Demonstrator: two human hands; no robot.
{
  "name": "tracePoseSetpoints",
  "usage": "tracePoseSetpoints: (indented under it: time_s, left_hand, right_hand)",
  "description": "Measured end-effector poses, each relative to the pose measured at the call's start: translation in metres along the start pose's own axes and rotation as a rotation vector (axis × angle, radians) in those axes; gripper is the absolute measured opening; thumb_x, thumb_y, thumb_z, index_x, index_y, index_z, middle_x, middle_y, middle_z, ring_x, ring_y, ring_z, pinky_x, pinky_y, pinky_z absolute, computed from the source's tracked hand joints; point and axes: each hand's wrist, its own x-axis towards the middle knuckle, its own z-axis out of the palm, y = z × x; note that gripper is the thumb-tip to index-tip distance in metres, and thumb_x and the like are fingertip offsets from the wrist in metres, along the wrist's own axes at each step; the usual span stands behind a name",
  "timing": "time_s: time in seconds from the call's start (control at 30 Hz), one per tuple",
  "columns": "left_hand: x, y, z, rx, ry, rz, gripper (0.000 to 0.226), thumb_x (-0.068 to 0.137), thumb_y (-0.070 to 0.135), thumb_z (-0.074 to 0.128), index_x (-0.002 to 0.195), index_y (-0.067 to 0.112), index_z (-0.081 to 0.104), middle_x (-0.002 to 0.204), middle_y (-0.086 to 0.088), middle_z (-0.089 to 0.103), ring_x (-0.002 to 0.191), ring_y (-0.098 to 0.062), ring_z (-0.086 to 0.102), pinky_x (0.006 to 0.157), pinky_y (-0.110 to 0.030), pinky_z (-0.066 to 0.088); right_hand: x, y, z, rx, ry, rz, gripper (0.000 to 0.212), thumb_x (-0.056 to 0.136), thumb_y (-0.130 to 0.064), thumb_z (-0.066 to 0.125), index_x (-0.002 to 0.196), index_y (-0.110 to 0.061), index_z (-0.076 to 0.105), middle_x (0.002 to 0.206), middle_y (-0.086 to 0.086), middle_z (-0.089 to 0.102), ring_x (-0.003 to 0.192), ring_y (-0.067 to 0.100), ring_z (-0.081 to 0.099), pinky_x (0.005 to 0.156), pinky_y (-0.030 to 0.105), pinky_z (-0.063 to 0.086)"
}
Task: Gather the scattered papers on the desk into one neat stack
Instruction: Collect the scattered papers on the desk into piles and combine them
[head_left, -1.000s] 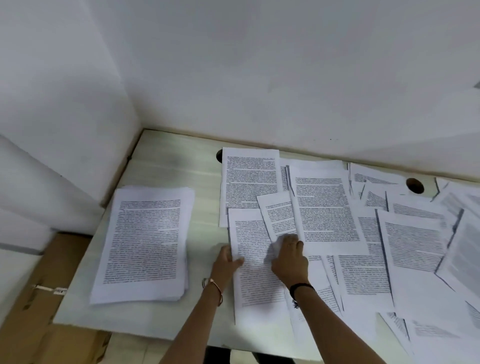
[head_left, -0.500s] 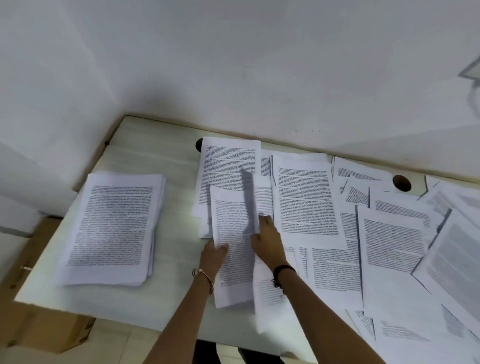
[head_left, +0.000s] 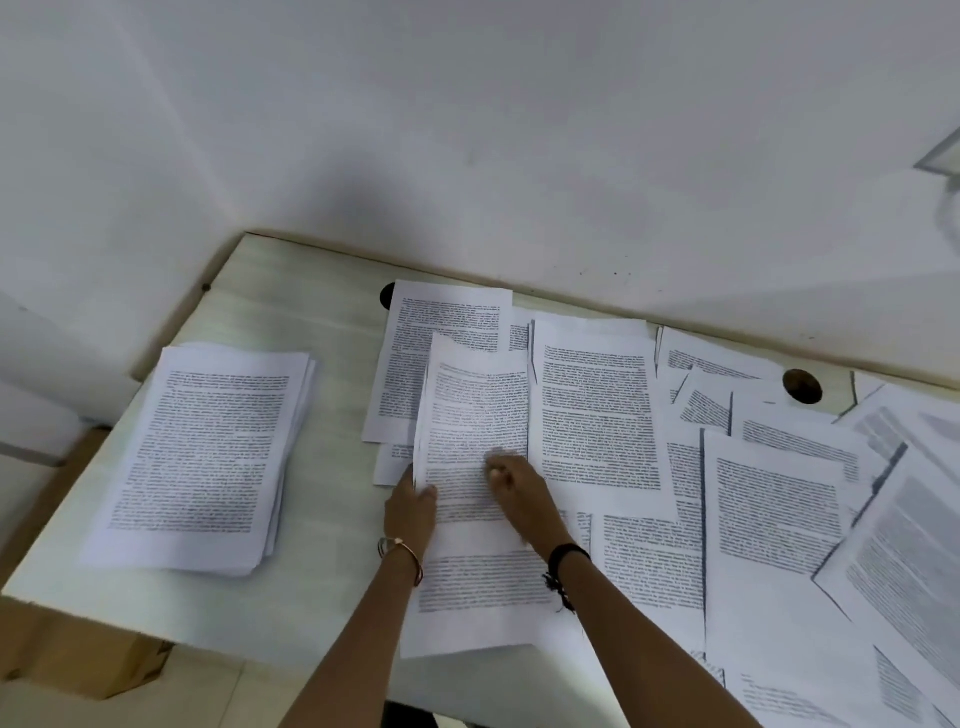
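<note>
Pale corner counter (head_left: 322, 332): your left hand (head_left: 410, 512) pinches the sheet (head_left: 475, 415), right hand (head_left: 524, 499) rests on it, fingers' grip unclear; the stack (head_left: 208, 452) lies leftward, nearer your left hand, long axes parallel.

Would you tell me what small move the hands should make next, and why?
Probably lift the held sheets clear and carry them left onto the stack. The left hand grips their left edge, the right hand rests on top, and a strip of bare desk separates them from the stack.
</note>
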Motion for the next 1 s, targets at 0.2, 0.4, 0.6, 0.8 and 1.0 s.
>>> tracePoseSetpoints:
  time_s: [0.2, 0.4, 0.6, 0.8, 1.0]
  left_hand:
    - [0.035, 0.019, -0.034, -0.028, 0.121, -0.012, 0.043, 0.089, 0.011, 0.054, 0.132, 0.008, 0.052, 0.125, -0.014, 0.06, 0.112, -0.032, 0.057, 0.093, -0.03, 0.043]
    - [0.09, 0.044, -0.064, -0.05, 0.112, -0.032, 0.035, 0.088, 0.01, 0.056, 0.123, 0.006, 0.058, 0.114, -0.012, 0.064, 0.103, -0.03, 0.061, 0.083, -0.027, 0.05]
    - [0.152, 0.044, -0.056, 0.084, 0.052, 0.05, 0.066, 0.071, 0.033, 0.073, 0.126, 0.004, 0.053, 0.124, -0.022, 0.057, 0.113, -0.038, 0.055, 0.097, -0.049, 0.047]
    - [0.147, 0.077, -0.035, 0.01, -0.101, 0.013, 0.055, 0.078, 0.011, 0.073, 0.127, 0.003, 0.049, 0.118, -0.002, 0.056, 0.105, -0.018, 0.053, 0.087, -0.023, 0.038]
    - [0.139, 0.066, -0.018, -0.003, -0.147, -0.04, 0.038, 0.082, 0.01, 0.067, 0.119, 0.007, 0.061, 0.117, -0.013, 0.065, 0.106, -0.03, 0.062, 0.09, -0.031, 0.046]
  right_hand:
    - [0.02, 0.011, -0.004, -0.279, 0.074, -0.098, 0.038, 0.098, -0.021, 0.044, 0.134, -0.01, 0.05, 0.136, 0.007, 0.05, 0.129, 0.022, 0.042, 0.106, 0.02, 0.029]
    - [0.047, -0.002, -0.005, -0.345, 0.073, -0.101, 0.047, 0.096, -0.016, 0.049, 0.141, -0.013, 0.041, 0.147, 0.007, 0.038, 0.137, 0.021, 0.033, 0.108, 0.031, 0.038]
    - [0.069, -0.017, -0.01, -0.439, 0.426, 0.08, 0.057, 0.084, -0.004, 0.059, 0.138, -0.003, 0.042, 0.145, 0.023, 0.039, 0.134, 0.039, 0.035, 0.106, 0.05, 0.041]
    - [0.075, -0.005, -0.024, -0.61, 0.244, 0.477, 0.08, 0.093, -0.039, 0.046, 0.152, -0.005, 0.004, 0.159, 0.02, 0.007, 0.145, 0.039, 0.012, 0.111, 0.057, 0.026]
    - [0.076, -0.001, -0.053, -0.577, 0.314, 0.365, 0.049, 0.091, -0.017, 0.05, 0.137, -0.008, 0.038, 0.138, 0.014, 0.045, 0.118, 0.034, 0.044, 0.079, 0.042, 0.048]
